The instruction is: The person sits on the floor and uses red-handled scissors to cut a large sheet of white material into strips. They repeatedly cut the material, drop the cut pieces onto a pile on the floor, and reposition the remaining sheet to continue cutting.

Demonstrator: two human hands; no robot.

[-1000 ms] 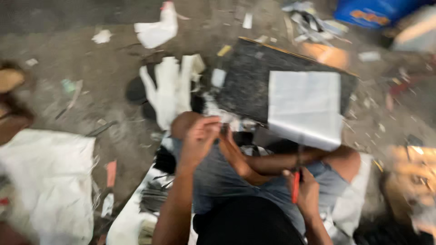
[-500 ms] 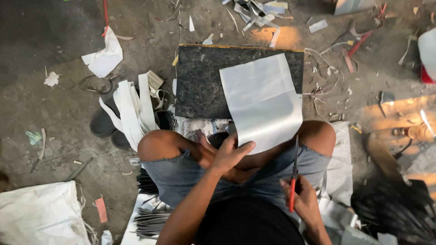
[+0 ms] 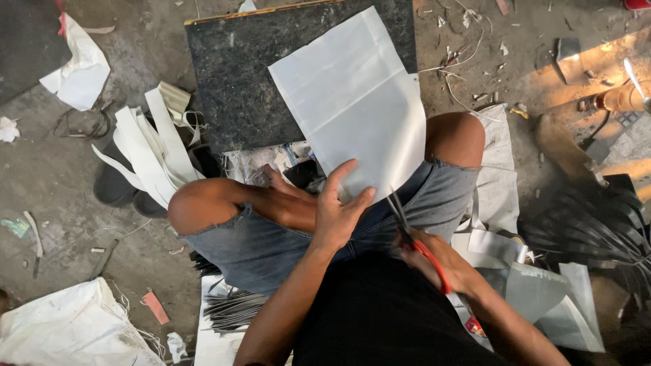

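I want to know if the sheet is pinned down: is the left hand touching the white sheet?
Touching. The head view shows the left hand with its fingertips lying flat on the near edge of the white sheet.

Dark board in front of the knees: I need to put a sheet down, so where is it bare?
The dark board is bare on its left half, beside the white sheet. White strips crowd its left edge, scraps its right.
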